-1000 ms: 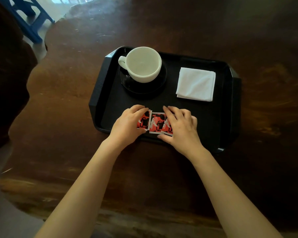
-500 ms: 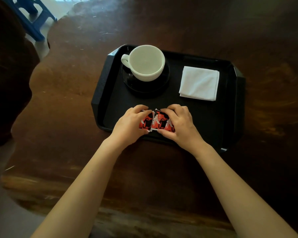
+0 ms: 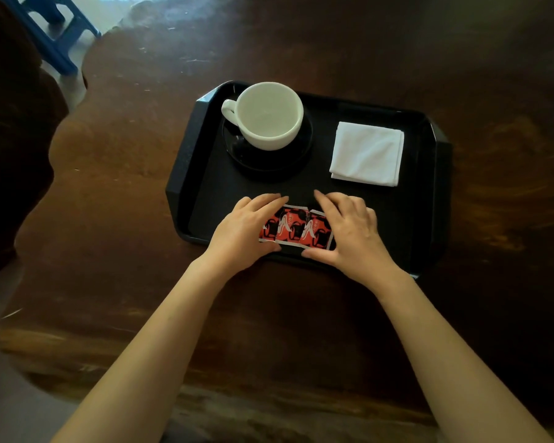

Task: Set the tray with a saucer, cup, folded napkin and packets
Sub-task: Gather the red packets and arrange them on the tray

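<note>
A black tray (image 3: 186,161) lies on a dark wooden table. At its back left a white cup (image 3: 269,115) stands on a black saucer (image 3: 269,161), handle pointing left. A folded white napkin (image 3: 367,153) lies at the back right. Red-and-black packets (image 3: 296,227) lie in a row along the tray's near edge. My left hand (image 3: 243,231) covers the row's left end and my right hand (image 3: 349,230) its right end, fingers flat and thumbs at the near edge, each touching the packets.
The wooden table (image 3: 301,314) has a wavy edge on the left and near side. A blue stool (image 3: 61,36) stands on the floor at the top left. A dark rounded shape (image 3: 10,139) fills the left edge.
The packets, bunched and overlapping between my fingers half a second ago, now lie flatter in a neat row. My fingers have spread out over them. The view shifted slightly.
</note>
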